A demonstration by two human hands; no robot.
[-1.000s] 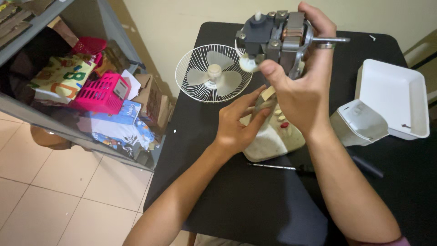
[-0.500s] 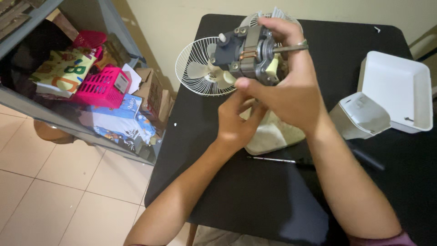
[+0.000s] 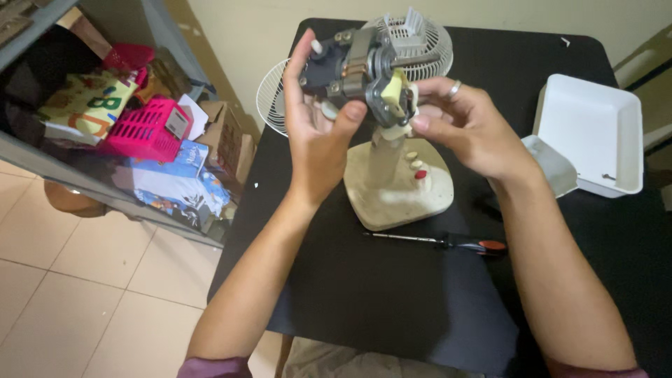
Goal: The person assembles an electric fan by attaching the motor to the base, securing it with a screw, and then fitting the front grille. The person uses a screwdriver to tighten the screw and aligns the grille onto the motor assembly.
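Note:
My left hand (image 3: 318, 133) is wrapped around the bare grey fan motor (image 3: 353, 66), which sits on top of the cream fan stand (image 3: 395, 185). My right hand (image 3: 465, 126), a ring on one finger, pinches a small cream part at the motor's right end. The stand's base carries several push buttons, one red, and rests on the black table (image 3: 392, 301). A white wire fan guard (image 3: 269, 101) lies behind my left hand, mostly hidden. A second white guard (image 3: 420, 45) stands behind the motor.
A screwdriver (image 3: 437, 242) lies on the table in front of the base. A white tray (image 3: 595, 133) and a white plastic cover (image 3: 553, 164) sit at the right. Left of the table, a shelf holds a pink basket (image 3: 143, 129), boxes and books.
My left hand rose from the fan's neck and took hold of the motor. My right hand let go of the motor body and now pinches its right end. The base is uncovered.

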